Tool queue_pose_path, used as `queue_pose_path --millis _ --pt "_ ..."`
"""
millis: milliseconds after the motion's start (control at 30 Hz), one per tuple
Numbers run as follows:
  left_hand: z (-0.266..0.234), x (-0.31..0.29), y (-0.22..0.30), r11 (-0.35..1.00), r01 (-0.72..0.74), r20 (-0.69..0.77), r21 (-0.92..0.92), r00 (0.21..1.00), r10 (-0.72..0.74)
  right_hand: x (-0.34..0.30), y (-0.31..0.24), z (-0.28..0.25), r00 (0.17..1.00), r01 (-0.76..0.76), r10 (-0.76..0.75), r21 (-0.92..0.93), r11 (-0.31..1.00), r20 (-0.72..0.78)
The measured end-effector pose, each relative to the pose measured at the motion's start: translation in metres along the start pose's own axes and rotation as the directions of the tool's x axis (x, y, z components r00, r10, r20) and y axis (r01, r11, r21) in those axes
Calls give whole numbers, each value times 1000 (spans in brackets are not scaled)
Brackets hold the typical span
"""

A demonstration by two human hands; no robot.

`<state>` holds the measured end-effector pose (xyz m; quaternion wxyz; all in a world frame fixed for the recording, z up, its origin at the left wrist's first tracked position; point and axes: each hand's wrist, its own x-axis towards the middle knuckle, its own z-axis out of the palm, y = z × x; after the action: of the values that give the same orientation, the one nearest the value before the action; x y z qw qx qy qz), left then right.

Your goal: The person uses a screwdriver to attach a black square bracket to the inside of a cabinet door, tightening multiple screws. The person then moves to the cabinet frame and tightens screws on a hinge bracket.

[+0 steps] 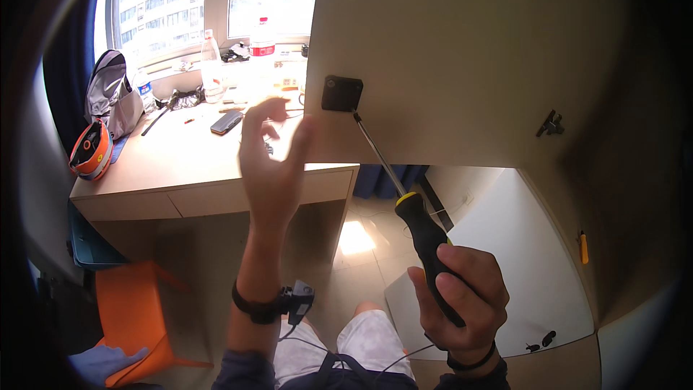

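My right hand (473, 295) grips the black and yellow handle of a screwdriver (419, 224). Its long metal shaft points up and left, with the tip at the lower right corner of a black square plate (342, 94). That plate sits on a pale cabinet door (462, 50), close to the door's left edge. My left hand (271, 162) is raised beside this edge, fingers curved and apart, somewhat blurred. Nothing shows in its grasp. A wrist strap with a small grey device (297, 300) is on my left arm.
A metal hinge (552, 124) is on the door's right side. Behind my left hand stands a wooden desk (151, 166) with a phone (227, 122), bottles and a grey backpack (115, 97). An orange chair (130, 303) is at lower left, a white panel (498, 267) at lower right.
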<state>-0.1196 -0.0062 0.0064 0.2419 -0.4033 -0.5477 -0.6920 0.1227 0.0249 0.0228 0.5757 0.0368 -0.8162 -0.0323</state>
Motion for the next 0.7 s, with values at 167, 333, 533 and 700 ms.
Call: queue_pose_path --millis 167,333,533,700 --pt "25 16 -4 961 -88 172 -263 976 136 0 -2 -1 1000 4 -4 -11 1000 -2" --pt "27 24 0 967 -195 273 -165 933 235 2 -2 -5 999 -19 20 -16 1000 28" --pt "27 23 4 967 -176 218 -185 952 215 6 -5 -8 998 -8 10 -38 999 67" --pt "27 22 5 963 -229 209 -140 944 255 8 -7 -8 998 -53 53 -5 999 18"
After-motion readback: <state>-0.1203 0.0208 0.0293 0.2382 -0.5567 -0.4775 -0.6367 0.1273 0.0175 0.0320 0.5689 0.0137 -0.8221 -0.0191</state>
